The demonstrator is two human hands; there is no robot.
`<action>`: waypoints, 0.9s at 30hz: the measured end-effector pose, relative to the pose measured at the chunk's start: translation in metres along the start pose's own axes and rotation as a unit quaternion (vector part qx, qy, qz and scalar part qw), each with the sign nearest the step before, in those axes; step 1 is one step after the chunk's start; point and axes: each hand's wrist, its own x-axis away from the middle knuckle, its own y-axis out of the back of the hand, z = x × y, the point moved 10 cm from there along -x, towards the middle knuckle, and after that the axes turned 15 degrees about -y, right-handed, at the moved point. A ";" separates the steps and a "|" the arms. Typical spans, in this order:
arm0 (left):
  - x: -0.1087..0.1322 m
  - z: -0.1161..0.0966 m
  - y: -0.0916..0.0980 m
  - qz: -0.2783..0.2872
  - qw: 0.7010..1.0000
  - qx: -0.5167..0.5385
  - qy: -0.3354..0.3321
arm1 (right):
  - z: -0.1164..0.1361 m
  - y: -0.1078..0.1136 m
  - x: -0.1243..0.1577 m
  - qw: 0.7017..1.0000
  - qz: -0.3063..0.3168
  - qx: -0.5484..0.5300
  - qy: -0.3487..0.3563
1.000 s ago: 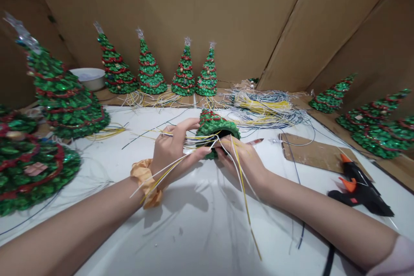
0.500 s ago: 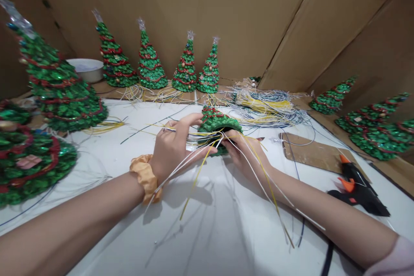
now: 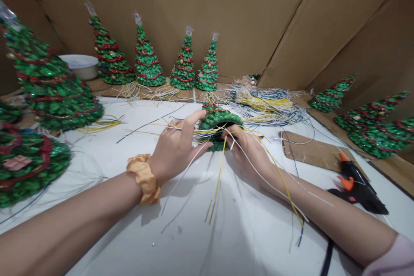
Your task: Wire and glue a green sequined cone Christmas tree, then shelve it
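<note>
no readable text or labels

A smooth white worktop [image 3: 181, 241] spreads wide, edged at the back and right by a brown cardboard border [image 3: 395, 171]. A tangled heap of thin yellow, white and blue wires [image 3: 268, 102] sprawls over its back edge. On the right lie a flat brown cardboard piece [image 3: 310, 151] and, beside it, a black plastic glue gun with orange trigger [image 3: 364, 187].

A rough, glossy finish is shown by the hollow green conical tree [image 3: 211, 115], smooth plastic by the thin yellow and white wires [image 3: 218, 177].
</note>
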 end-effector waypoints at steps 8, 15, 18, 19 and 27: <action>-0.002 -0.002 0.002 -0.020 1.000 0.003 -0.013 | -0.007 -0.007 -0.002 1.000 0.008 0.022 -0.011; -0.003 -0.003 0.002 -0.012 1.000 -0.004 -0.009 | 0.001 0.002 0.001 0.999 -0.038 -0.019 0.033; -0.004 -0.004 0.002 -0.010 1.000 -0.013 -0.014 | 0.001 0.002 0.000 0.999 -0.031 -0.029 0.025; -0.004 -0.005 0.002 -0.011 1.000 -0.014 -0.017 | -0.001 0.001 -0.001 0.999 -0.026 -0.025 0.016; -0.004 -0.006 0.003 -0.010 1.000 -0.012 -0.022 | -0.010 -0.006 -0.001 1.000 -0.011 -0.012 -0.005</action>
